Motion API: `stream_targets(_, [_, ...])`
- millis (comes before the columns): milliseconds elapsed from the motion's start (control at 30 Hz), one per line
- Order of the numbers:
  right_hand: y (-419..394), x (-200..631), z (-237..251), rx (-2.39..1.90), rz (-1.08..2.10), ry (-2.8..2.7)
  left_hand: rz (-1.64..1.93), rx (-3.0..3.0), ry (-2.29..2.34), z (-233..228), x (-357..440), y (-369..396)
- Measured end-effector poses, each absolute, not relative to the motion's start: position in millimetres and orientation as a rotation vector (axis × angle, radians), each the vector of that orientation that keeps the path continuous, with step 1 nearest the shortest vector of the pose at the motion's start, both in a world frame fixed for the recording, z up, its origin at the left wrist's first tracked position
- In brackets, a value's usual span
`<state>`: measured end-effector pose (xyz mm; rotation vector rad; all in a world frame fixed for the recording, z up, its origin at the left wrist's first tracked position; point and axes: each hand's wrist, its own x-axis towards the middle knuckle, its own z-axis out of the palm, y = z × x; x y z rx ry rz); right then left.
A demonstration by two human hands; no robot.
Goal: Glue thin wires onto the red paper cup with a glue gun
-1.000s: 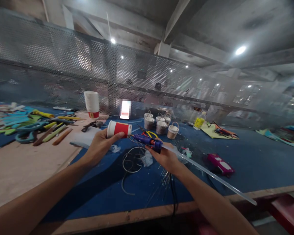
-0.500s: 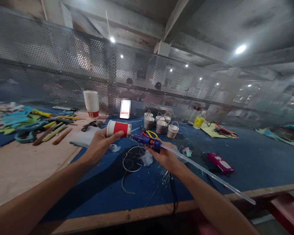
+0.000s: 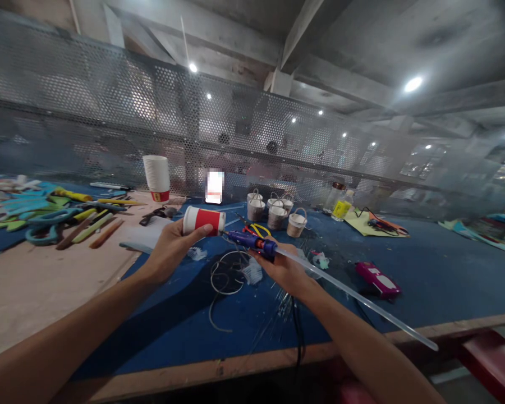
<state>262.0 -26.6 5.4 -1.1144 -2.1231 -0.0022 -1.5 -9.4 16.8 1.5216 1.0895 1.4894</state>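
Observation:
My left hand (image 3: pixel 170 249) grips a red and white paper cup (image 3: pixel 203 219), held on its side above the blue table (image 3: pixel 425 280). My right hand (image 3: pixel 284 269) holds a blue glue gun (image 3: pixel 252 242) whose nozzle touches the cup's rim end. A long clear glue stick (image 3: pixel 362 303) sticks out of the gun's back toward the right. The gun's black cord (image 3: pixel 297 331) hangs down over the table's front edge.
A loop of white wire (image 3: pixel 225 278) lies under my hands. Several small white buckets (image 3: pixel 275 216) stand behind, with a stack of paper cups (image 3: pixel 157 177) at the left, scissors and coloured sticks (image 3: pixel 67 221) on a board, a pink object (image 3: pixel 376 279) at the right, and jars (image 3: pixel 340 205) by the mesh wall.
Almost nothing: both hands, the cup and the glue gun have risen very slightly in the picture. The grips stay the same.

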Motion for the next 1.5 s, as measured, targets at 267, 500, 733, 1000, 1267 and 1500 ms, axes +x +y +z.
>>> stream_targets(267, [-23.0,263.4,1.2,-1.118,-0.031,-2.101,1.477,1.526,1.072,18.7,-0.8,-12.2])
stream_targets(500, [-22.8,263.7,1.7,-1.121,-0.056,-2.065,1.475,1.513,1.083,17.3,-0.9,-11.3])
stream_targets(733, [-21.2,263.5,1.6,-1.130,-0.056,-2.020,1.474,1.516,1.100,17.9,1.5,-12.3])
stream_targets(1000, [-21.5,263.1,2.2,-1.141,-0.077,-2.019,1.455,1.539,1.096,17.9,0.7,-14.3])
stream_targets(1267, [-17.8,264.1,-0.2,-1.108,-0.055,-2.004,1.461,1.546,1.110,18.7,1.8,-14.4])
stream_targets(1500, [-21.3,264.3,2.0,-1.157,-0.038,-2.023,1.478,1.551,1.104,18.3,1.2,-14.3])
